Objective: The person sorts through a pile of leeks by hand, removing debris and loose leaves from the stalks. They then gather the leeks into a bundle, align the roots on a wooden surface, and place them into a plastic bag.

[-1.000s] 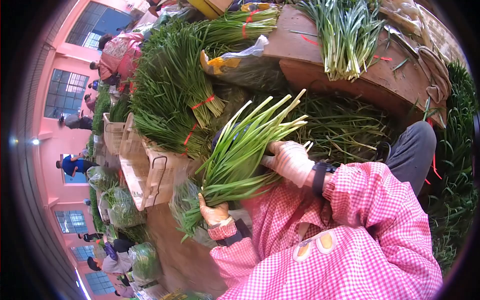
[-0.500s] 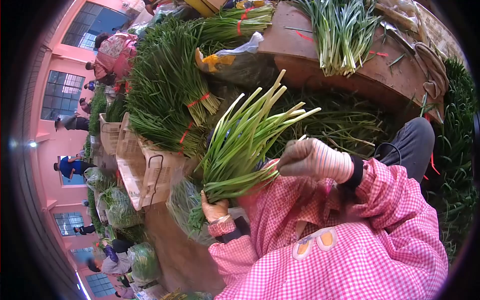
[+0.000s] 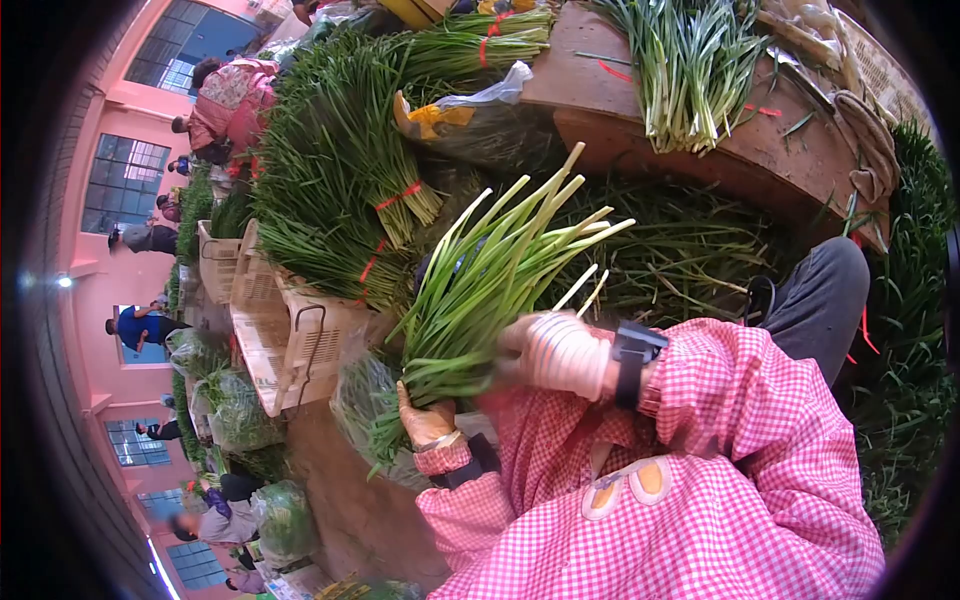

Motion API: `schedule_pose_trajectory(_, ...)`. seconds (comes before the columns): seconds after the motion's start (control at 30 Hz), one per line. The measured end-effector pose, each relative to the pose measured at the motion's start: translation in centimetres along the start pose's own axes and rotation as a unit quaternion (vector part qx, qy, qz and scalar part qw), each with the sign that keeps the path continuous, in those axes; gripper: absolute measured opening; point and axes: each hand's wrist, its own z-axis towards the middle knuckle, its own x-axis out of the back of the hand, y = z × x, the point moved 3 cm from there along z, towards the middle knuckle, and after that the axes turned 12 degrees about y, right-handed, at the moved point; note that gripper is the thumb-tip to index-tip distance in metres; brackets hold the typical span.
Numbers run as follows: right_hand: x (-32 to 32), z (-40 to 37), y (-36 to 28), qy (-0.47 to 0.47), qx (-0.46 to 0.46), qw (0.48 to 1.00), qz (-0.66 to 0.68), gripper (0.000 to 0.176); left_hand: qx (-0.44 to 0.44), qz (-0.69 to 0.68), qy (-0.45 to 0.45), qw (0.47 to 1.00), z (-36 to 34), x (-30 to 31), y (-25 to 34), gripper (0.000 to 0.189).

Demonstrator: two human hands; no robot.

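A thick loose bunch of garlic chives [image 3: 460, 310] lies slanted across my lap, pale stem ends pointing up and to the right. My left hand [image 3: 428, 422], in a tan glove, is wrapped around its lower leafy end. My right hand [image 3: 550, 352], gloved with a striped cuff, is at the bunch's lower right side. Motion smears its fingers, and I cannot tell whether they grip any stalks. Two pale stem ends stick out just above this hand. A dark watch [image 3: 637, 345] is on the right wrist.
Tied chive bundles [image 3: 340, 150] with red bands are piled at upper left, beside plastic crates [image 3: 300, 340]. More chives [image 3: 695, 80] and a knife [image 3: 800, 75] lie on a brown board [image 3: 600, 100]. Loose stalks [image 3: 690, 250] cover the floor beneath. Other people [image 3: 145, 328] are at far left.
My right hand has moved left and slightly down, from just right of the bunch to against its lower side. My left hand keeps its hold on the leafy end.
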Motion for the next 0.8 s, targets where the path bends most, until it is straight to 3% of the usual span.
schedule_pose_trajectory(0.03,-0.1,-0.7,-0.6,-0.025,-0.088,0.977,0.19,0.021,-0.012,0.035,-0.044,0.998,1.0,0.5,0.0,0.034)
schedule_pose_trajectory(0.07,0.8,-1.6,-3.2,-0.085,-0.085,0.937,0.329,0.017,-0.025,0.069,-0.085,0.994,2.7,2.0,0.1,0.034)
schedule_pose_trajectory(0.1,1.6,-2.3,-4.6,-0.195,-0.08,0.914,0.347,0.013,-0.037,0.105,-0.124,0.986,3.6,3.0,0.2,0.034)
schedule_pose_trajectory(0.13,3.1,-3.1,-5.3,-0.185,0.043,0.911,0.365,0.013,0.007,0.013,-0.043,0.999,2.6,2.2,-0.6,0.034)
schedule_pose_trajectory(0.17,4.9,-4.0,-5.6,-0.175,0.166,0.894,0.377,0.015,0.011,0.008,-0.046,0.999,2.6,1.9,-0.8,0.034)
schedule_pose_trajectory(0.23,8.5,-4.4,-3.7,-0.146,0.093,0.928,0.331,0.012,0.019,-0.004,-0.049,0.999,2.4,2.1,-0.8,0.034)
schedule_pose_trajectory(0.27,10.1,-4.6,-2.9,-0.113,-0.001,0.941,0.318,0.012,-0.063,0.102,-0.082,0.989,1.9,2.0,-0.6,0.033)
schedule_pose_trajectory(0.3,11.7,-5.0,-2.2,-0.074,-0.095,0.945,0.303,0.012,-0.052,0.081,-0.055,0.994,1.0,1.5,-0.7,0.033)
schedule_pose_trajectory(0.4,14.5,-5.8,-1.3,-0.091,-0.085,0.944,0.305,0.027,-0.035,0.051,-0.006,0.998,1.0,1.0,-1.2,0.034)
schedule_pose_trajectory(0.43,14.7,-5.2,2.7,-0.102,0.045,0.952,0.286,0.025,-0.04,0.062,-0.011,0.997,3.7,2.7,-1.2,0.035)
schedule_pose_trajectory(0.47,12.8,-4.4,6.1,-0.089,-0.057,0.989,-0.102,0.028,-0.044,0.075,-0.018,0.996,5.1,3.7,-1.3,0.036)
schedule_pose_trajectory(0.5,12.7,-3.6,7.7,-0.056,-0.154,0.865,-0.474,0.032,-0.165,0.232,-0.099,0.953,3.1,2.7,-0.9,0.037)
schedule_pose_trajectory(0.53,12.7,-3.8,6.5,0.012,-0.093,0.904,-0.416,0.034,-0.304,0.355,-0.149,0.871,0.8,1.6,-0.6,0.039)
schedule_pose_trajectory(0.57,12.8,-4.1,5.1,0.076,-0.031,0.932,-0.353,0.036,-0.134,0.213,-0.1,0.963,1.6,1.5,-0.9,0.038)
schedule_pose_trajectory(0.6,13.0,-3.7,3.3,0.131,-0.01,0.961,-0.243,0.038,0.013,0.028,-0.004,1.0,2.2,1.6,-1.2,0.037)
schedule_pose_trajectory(0.63,12.9,-3.2,2.0,0.195,0.064,0.959,-0.197,0.027,-0.069,0.121,-0.037,0.99,2.0,1.7,-0.8,0.037)
schedule_pose_trajectory(0.67,12.3,-2.3,1.5,0.233,0.088,0.967,-0.047,0.021,-0.15,0.212,-0.073,0.963,1.9,1.9,-0.5,0.036)
schedule_pose_trajectory(0.7,11.7,-1.4,1.3,0.264,0.113,0.952,0.104,0.02,-0.071,0.123,-0.075,0.987,3.8,2.7,-0.5,0.036)
schedule_pose_trajectory(0.73,11.0,-0.7,1.4,0.267,0.076,0.948,0.157,0.025,0.007,0.032,-0.066,0.997,5.5,3.5,-0.5,0.036)
schedule_pose_trajectory(0.77,10.5,-0.1,1.4,0.269,0.038,0.939,0.209,0.032,0.004,0.037,-0.086,0.996,6.0,3.7,-0.3,0.036)
schedule_pose_trajectory(0.8,10.0,-0.1,1.1,0.232,-0.101,0.927,0.276,0.037,0.001,0.042,-0.105,0.994,6.4,4.0,-0.1,0.036)
